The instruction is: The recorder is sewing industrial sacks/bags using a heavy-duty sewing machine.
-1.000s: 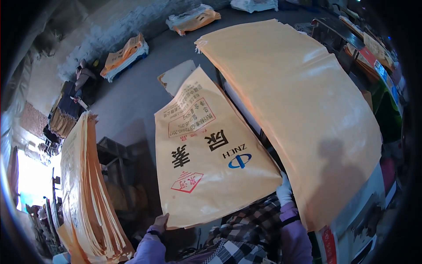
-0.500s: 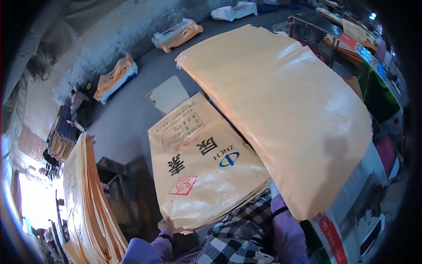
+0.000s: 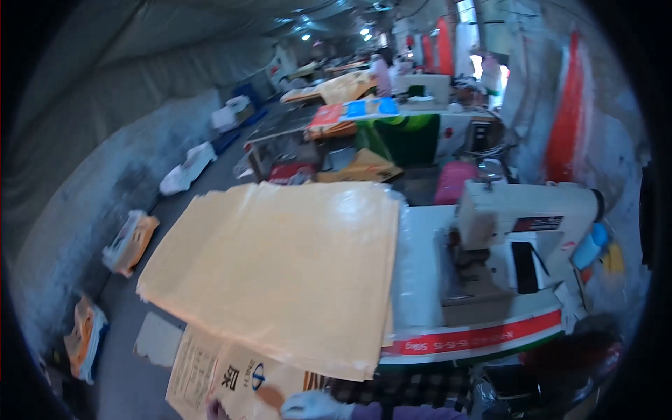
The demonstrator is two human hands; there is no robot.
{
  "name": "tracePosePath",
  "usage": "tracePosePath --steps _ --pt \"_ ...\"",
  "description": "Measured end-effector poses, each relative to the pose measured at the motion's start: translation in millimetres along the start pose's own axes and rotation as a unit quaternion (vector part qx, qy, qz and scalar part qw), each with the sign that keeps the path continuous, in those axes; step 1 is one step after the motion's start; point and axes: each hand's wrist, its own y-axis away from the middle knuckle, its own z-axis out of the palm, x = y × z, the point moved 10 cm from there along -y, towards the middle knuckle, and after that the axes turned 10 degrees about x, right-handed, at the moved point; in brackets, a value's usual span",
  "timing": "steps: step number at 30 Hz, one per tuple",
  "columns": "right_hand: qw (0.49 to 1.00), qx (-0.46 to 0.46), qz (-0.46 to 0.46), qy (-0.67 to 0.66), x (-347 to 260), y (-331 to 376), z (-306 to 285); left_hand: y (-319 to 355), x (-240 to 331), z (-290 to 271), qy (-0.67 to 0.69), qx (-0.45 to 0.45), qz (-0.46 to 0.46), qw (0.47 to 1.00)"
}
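Observation:
A thick stack of plain cream woven sacks [image 3: 280, 266] lies across the work surface in front of me. Partly under its near edge is a stack of printed sacks [image 3: 203, 367], cream with dark characters and a blue mark. My right hand [image 3: 315, 406], in a white glove, is over the near part of the printed sacks, its fingers stretched toward the left; the lower edge of the picture cuts it. Of my left hand [image 3: 215, 409] only a small blurred part shows, beside the printed sacks; its fingers are not clear.
To the right stands a white industrial sewing machine [image 3: 532, 210], with a dark phone [image 3: 523, 267] on its bed. A pale board [image 3: 157, 339] lies at left. Several sack bundles, one of them white [image 3: 187, 169], line the wall. Farther off is a table [image 3: 280, 126] with a green cloth [image 3: 399, 138].
My view has swung right and up, bringing the sewing machine and far room into sight. My right hand has come from the printed stack's near right edge to above its top.

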Motion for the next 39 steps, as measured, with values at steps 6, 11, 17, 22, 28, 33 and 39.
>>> tracePosePath --steps 6,11,17,22,28,33,39 --pt "0.935 0.292 -0.041 0.196 -118 -37 -118 -9 287 243 0.399 -0.179 -0.098 0.894" --pt "0.909 0.354 0.007 0.222 -104 -1 -150 17 358 294 0.437 -0.182 -0.097 0.876" --pt "0.916 0.335 0.166 0.142 -85 14 -162 35 364 301 0.436 -0.186 -0.060 0.879" --pt "0.906 0.376 0.106 0.163 -73 16 -151 26 362 295 0.438 -0.156 -0.038 0.884" --pt "0.906 0.334 0.258 0.041 -46 26 -143 42 351 298 0.379 -0.192 -0.029 0.905" --pt "0.879 0.390 0.272 -0.029 -42 36 -136 41 378 275 0.354 -0.147 0.115 0.917" --pt "0.934 0.242 0.132 0.227 -57 9 -117 45 370 264 0.292 -0.143 0.190 0.926"
